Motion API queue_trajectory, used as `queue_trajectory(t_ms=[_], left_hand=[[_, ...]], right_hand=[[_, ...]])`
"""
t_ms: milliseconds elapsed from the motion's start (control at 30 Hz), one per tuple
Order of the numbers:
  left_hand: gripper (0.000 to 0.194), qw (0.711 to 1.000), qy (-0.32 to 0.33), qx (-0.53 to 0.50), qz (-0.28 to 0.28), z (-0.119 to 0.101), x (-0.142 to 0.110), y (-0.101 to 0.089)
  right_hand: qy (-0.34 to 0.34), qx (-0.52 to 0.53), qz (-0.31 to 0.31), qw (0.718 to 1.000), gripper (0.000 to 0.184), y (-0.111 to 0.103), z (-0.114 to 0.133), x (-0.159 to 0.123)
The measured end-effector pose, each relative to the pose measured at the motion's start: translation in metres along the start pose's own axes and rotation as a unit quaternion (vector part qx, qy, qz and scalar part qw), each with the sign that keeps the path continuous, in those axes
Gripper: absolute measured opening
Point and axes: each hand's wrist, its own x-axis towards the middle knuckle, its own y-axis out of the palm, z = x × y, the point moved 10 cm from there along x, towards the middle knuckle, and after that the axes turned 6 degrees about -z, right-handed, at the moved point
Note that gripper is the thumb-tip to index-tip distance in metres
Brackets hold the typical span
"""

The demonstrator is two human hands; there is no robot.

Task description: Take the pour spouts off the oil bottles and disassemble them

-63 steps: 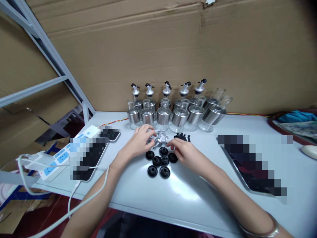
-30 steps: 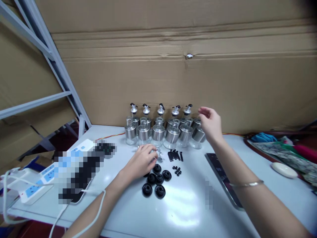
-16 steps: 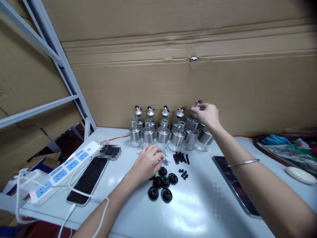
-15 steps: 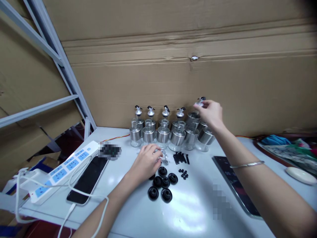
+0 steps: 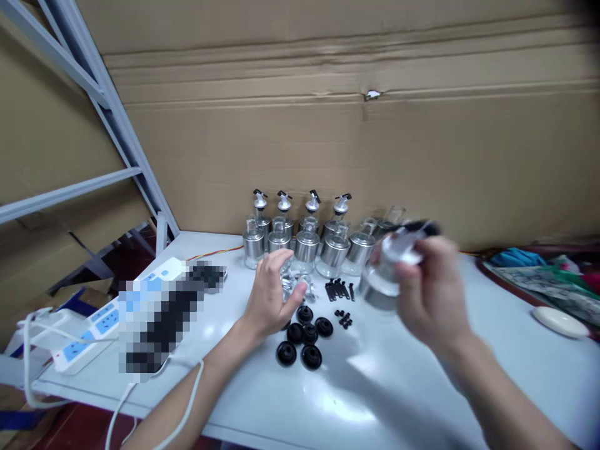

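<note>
My right hand (image 5: 434, 294) is closed around the silver pour spout of a glass oil bottle (image 5: 379, 290), blurred by motion, at the right of the table. The bottle has a steel band and a black part at its top. With fingers spread, my left hand (image 5: 269, 297) rests over shiny silver spout pieces (image 5: 304, 287) and partly hides them. Round black stoppers (image 5: 295, 334) lie close in front of it. Black strips (image 5: 338, 289) and small black caps (image 5: 344, 319) lie between the hands.
Steel-banded glass bottles (image 5: 307, 247) line the back, some fitted with pour spouts (image 5: 313, 200). A cardboard wall (image 5: 234, 137) stands behind. On the left are a power strip (image 5: 107, 320) and cables; at the right, a white oval object (image 5: 560, 322) and a cloth-filled tray (image 5: 529, 278).
My right hand has come from the back row toward the front right, with the bottle now in front of the others. My left hand's fingers have spread and lifted over the silver pieces.
</note>
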Motion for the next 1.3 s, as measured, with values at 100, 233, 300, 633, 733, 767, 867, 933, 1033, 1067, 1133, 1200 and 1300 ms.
queue_trajectory(t_ms=[100, 233, 300, 633, 733, 767, 867, 933, 1033, 1067, 1133, 1200, 1300], left_hand=[[0.046, 0.997, 0.067, -0.042, 0.002, -0.018, -0.002, 0.001], [0.046, 0.99, 0.133, -0.043, 0.029, -0.04, -0.005, 0.008], [0.043, 0.986, 0.159, -0.03, 0.036, -0.05, -0.007, 0.011], [0.021, 0.99, 0.139, -0.025, 0.011, -0.058, -0.004, 0.006], [0.022, 0.991, 0.134, -0.002, 0.017, -0.055, -0.005, 0.006], [0.022, 0.991, 0.128, 0.003, 0.023, -0.054, -0.005, 0.007], [0.029, 0.992, 0.114, 0.016, 0.052, -0.047, -0.005, 0.013], [0.037, 0.99, 0.12, 0.023, 0.07, -0.046, -0.005, 0.017], [0.044, 0.988, 0.128, 0.023, 0.084, -0.047, -0.005, 0.019], [0.045, 0.988, 0.126, 0.019, 0.083, -0.047, -0.004, 0.018], [0.047, 0.99, 0.115, 0.007, 0.076, -0.049, -0.002, 0.015], [0.048, 0.992, 0.107, 0.0, 0.069, -0.049, 0.0, 0.012], [0.048, 0.992, 0.105, 0.001, 0.064, -0.048, 0.001, 0.01]], right_hand=[[-0.073, 0.016, 0.08, 0.994, 0.024, 0.027, 0.02, -0.04], [-0.119, 0.026, 0.146, 0.982, 0.027, 0.045, 0.03, -0.063], [-0.127, 0.024, 0.15, 0.98, 0.027, 0.046, 0.032, -0.065], [-0.101, 0.058, 0.119, 0.986, 0.026, 0.047, 0.037, -0.071], [-0.058, 0.069, 0.092, 0.992, 0.044, 0.043, 0.029, -0.072], [-0.043, 0.066, 0.095, 0.992, 0.048, 0.044, 0.026, -0.072], [-0.041, 0.037, 0.147, 0.988, 0.041, 0.054, 0.025, -0.075], [-0.059, 0.022, 0.172, 0.983, 0.032, 0.058, 0.028, -0.076], [-0.065, 0.014, 0.177, 0.982, 0.027, 0.058, 0.032, -0.077], [-0.062, 0.015, 0.176, 0.982, 0.026, 0.058, 0.032, -0.077], [-0.048, 0.023, 0.171, 0.984, 0.025, 0.056, 0.033, -0.075], [-0.035, 0.032, 0.166, 0.985, 0.025, 0.055, 0.034, -0.074], [-0.029, 0.035, 0.161, 0.986, 0.027, 0.054, 0.035, -0.072]])
